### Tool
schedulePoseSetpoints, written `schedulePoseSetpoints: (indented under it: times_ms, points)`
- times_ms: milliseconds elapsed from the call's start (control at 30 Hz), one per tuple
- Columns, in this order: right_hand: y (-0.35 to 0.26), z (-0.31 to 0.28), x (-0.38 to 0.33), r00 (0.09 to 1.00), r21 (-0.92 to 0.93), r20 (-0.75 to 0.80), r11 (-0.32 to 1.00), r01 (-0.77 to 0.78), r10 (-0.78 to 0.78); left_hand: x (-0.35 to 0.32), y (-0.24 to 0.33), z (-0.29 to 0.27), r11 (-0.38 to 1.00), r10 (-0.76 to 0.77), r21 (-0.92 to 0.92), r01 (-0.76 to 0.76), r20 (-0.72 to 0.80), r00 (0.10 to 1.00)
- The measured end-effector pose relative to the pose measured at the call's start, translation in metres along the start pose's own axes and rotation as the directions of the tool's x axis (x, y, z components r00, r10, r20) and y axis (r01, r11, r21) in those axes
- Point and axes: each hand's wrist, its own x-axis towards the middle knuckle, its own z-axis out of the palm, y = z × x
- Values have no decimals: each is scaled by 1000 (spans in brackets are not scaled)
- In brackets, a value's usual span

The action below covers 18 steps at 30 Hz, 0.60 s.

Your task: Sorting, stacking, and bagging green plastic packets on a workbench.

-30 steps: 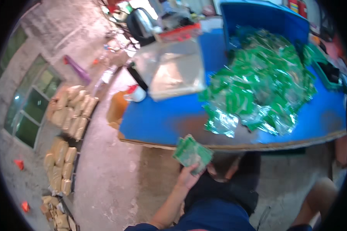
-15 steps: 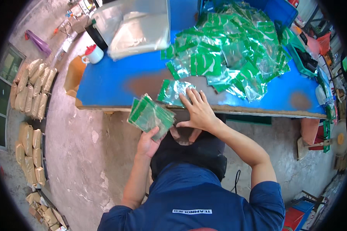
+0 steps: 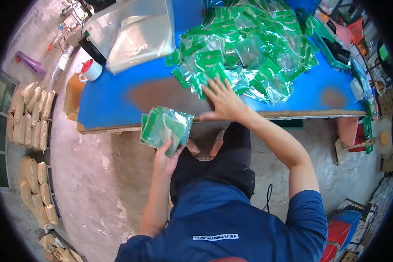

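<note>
My left hand (image 3: pixel 165 159) grips a stack of flat green-and-clear plastic packets (image 3: pixel 161 131), fanned a little, just off the table's near edge. The thumb lies over the stack's lower side. On the blue table (image 3: pixel 113 98) is a large heap of the same packets (image 3: pixel 249 39). My right hand (image 3: pixel 225 99) reaches over the edge, its fingers spread and the tips on a green packet (image 3: pixel 213 72) at the near side of the heap. The fingers of that hand are not closed around anything.
Left on the table are a clear plastic bag of see-through sheets (image 3: pixel 139 43) and a white mug with a red lid (image 3: pixel 91 70). A green tray (image 3: pixel 329 50) with dark items sits at the right. Stacked brown sacks (image 3: pixel 30 113) stand on the floor at far left.
My right hand has moved forward from the table edge to the heap. The packet under it is gone from that spot, and a clear packet now lies on top of the left hand's stack.
</note>
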Motion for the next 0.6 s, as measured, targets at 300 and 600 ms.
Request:
schedulePoseSetpoints:
  times_ms: [300,600]
  points:
    - [-17,5,-31,856,568,-457,820,73,241,1,10,-34,1000,-17,-17,21,169,985]
    - [14,-9,-63,778,972,200,-223,-78,595,15,1,-6,997,-77,8,78,282,956]
